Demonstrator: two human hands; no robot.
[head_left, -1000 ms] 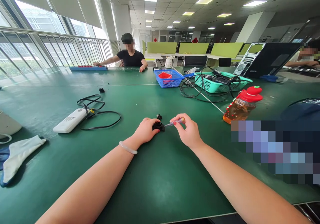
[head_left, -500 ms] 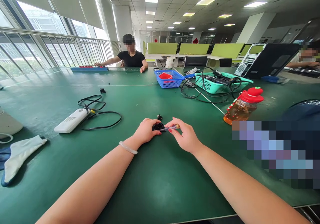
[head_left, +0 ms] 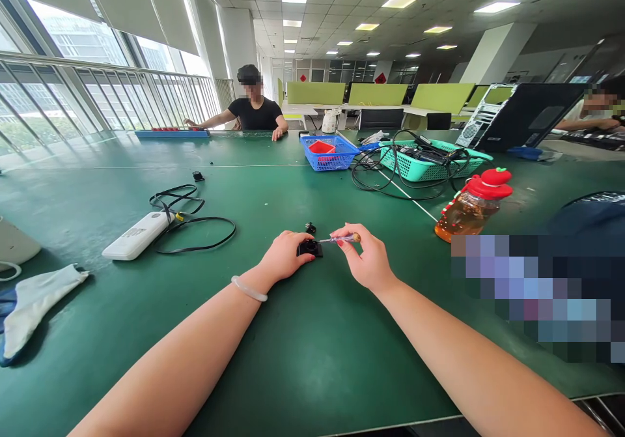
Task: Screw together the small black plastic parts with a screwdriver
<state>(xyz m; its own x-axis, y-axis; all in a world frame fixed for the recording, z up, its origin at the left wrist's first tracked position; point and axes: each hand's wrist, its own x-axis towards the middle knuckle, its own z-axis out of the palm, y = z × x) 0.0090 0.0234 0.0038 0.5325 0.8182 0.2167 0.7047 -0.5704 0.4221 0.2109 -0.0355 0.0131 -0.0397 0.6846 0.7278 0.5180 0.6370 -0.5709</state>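
Note:
On the green table, my left hand grips a small black part between thumb and fingers. My right hand is closed around the handle of a small screwdriver. Its thin shaft points left, with the tip at or just above the right side of the black part; whether they touch cannot be made out. Another small black piece lies just beyond the part. A pale bangle circles my left wrist.
A white power bank with a looped black cable lies left. Right are a red-lidded bottle and a teal basket of cables. Behind are a blue basket and a seated person. A cloth lies far left.
My right hand has shifted slightly right and back from the black part, and the screwdriver lies more level. More of the part shows beside my left hand, which has stayed nearly still.

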